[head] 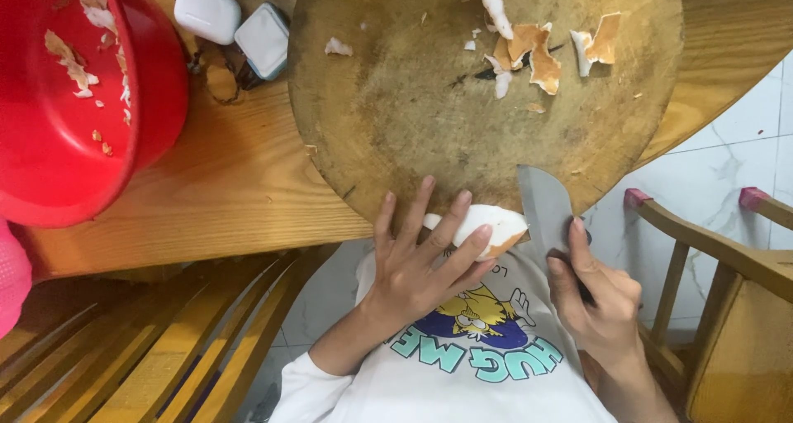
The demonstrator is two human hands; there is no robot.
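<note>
My left hand [417, 262] grips a white peeled root piece [489, 225] with a strip of brown skin on it, held at the near edge of a round wooden chopping board [413, 101]. My right hand [599, 295] is closed on the handle of a knife; its grey blade [545, 208] stands just right of the root piece, edge toward it. Brown and white peel scraps [537, 51] lie at the far side of the board.
A red plastic basin [78, 101] holding peel bits sits at the left on the wooden table [223, 175]. Two small white cases [235, 22] lie behind the board. A wooden chair [727, 282] stands at the right, slatted wooden seating [140, 349] at the lower left.
</note>
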